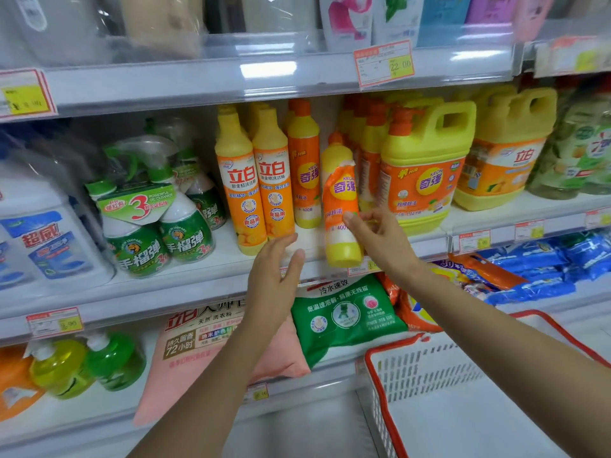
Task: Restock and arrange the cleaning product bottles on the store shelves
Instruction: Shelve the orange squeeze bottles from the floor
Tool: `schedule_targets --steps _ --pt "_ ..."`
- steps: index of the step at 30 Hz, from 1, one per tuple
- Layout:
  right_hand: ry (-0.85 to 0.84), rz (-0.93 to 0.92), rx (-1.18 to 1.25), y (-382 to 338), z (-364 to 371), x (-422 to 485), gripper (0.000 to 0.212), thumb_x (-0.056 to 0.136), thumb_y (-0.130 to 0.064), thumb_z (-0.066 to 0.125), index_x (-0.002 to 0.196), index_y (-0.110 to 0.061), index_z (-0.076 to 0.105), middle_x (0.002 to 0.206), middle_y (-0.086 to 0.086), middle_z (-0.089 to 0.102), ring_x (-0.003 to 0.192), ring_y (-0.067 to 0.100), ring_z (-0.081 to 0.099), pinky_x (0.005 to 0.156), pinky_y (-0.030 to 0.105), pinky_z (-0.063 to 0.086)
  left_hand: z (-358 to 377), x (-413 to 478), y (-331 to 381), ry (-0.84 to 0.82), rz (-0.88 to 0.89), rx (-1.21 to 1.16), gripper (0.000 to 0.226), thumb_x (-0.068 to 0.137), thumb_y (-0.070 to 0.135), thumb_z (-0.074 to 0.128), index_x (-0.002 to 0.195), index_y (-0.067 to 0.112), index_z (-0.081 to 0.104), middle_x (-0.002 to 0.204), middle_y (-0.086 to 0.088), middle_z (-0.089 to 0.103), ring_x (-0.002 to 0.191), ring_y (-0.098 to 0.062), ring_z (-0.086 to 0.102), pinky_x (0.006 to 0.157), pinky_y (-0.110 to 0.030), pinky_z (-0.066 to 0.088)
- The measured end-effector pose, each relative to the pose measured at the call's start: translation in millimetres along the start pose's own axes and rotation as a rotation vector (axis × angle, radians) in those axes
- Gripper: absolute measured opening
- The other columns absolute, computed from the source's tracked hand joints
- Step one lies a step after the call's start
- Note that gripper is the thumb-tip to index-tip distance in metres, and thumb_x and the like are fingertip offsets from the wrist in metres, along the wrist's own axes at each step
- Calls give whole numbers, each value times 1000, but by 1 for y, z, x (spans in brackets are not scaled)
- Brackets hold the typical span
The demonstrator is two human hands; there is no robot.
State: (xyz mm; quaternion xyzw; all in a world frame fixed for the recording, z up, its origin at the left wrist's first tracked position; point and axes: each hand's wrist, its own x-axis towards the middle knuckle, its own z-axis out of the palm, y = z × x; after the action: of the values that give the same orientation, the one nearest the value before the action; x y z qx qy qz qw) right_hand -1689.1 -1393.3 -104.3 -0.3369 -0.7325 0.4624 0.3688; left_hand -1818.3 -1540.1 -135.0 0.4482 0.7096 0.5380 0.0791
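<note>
- Basket [429,368] w/ red rim, bottom right.
- R hand [380,239] pinches tilted orange-yellow bottle [340,206] at shelf [215,262] edge.
- L hand [274,276] beside it, fingers straight, holding nothing.

You have one view only, worn on your head: wide-angle, facing forward and slightly down, close to the store shelves. Your left hand [276,276] and your right hand [380,239], which holds a yellow bottle [339,196], fall at the frame's centre. The middle shelf [165,285] lies just beyond them, the upper shelf [198,81] above, and a basket [429,368] below your right hand.
</note>
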Motion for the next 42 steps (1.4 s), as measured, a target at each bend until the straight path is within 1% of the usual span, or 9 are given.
schedule_targets --steps 5,8,12,16,21,24,28,35,42 --pt "-213 0 163 1 -18 -60 45 86 -53 59 111 -15 56 98 24 70 85 31 69 81 50 56 15 -12 50 -188 -308 -499 44 93 46 54 129 22 61 121 3 70 110 -15 66 96 -34 52" --pt "-316 12 202 4 -29 -84 38 90 -41 57 112 -10 60 99 25 70 87 39 68 82 50 57 28 -23 59 -166 -349 -614 33 89 32 66 117 15 66 106 -4 75 100 -23 71 87 -37 57" --pt "-259 23 119 0 -54 -92 50 89 -54 50 116 -15 68 109 1 73 101 12 70 86 32 59 39 -44 55 -94 -328 -619 39 80 13 76 116 11 61 108 -4 73 93 -11 72 72 -20 57" --pt "-59 39 157 -11 -72 -83 38 88 -47 63 91 -9 63 85 -1 69 79 4 68 70 20 57 54 -68 46 -154 -237 -441 52 70 11 85 114 14 60 109 -1 70 94 -8 69 73 -20 56" --pt "-79 88 250 8 -93 -94 23 88 -17 70 76 -1 58 91 19 72 88 30 72 76 29 61 81 -87 35 -89 -253 -339 47 64 22 92 99 27 60 99 6 70 91 -17 69 77 -31 57" --pt "-77 90 254 20 -108 -102 21 91 -22 67 95 -2 64 99 16 72 93 30 72 80 32 61 94 -94 23 -153 -277 -310 50 62 27 92 102 26 61 100 8 72 90 -11 70 80 -39 59" --pt "-65 110 163 37 -127 -101 43 91 -40 64 132 -35 52 128 -7 57 106 14 67 82 34 61 115 -108 21 -330 -204 -257 50 68 22 89 108 25 59 102 13 69 88 5 65 71 -16 54" --pt "-41 112 46 71 -162 -116 24 90 -20 69 113 -21 64 107 10 70 95 23 72 73 43 63 157 -124 10 -597 -136 -185 52 78 33 82 122 32 55 116 18 66 107 2 61 86 -20 53" --pt "-42 1 -408 135 -150 -135 24 87 -32 73 107 -22 63 95 -2 70 87 11 65 81 36 55 171 -140 -36 -847 123 627 73 96 55 47 156 22 19 163 4 14 151 -15 5 122 -32 7"
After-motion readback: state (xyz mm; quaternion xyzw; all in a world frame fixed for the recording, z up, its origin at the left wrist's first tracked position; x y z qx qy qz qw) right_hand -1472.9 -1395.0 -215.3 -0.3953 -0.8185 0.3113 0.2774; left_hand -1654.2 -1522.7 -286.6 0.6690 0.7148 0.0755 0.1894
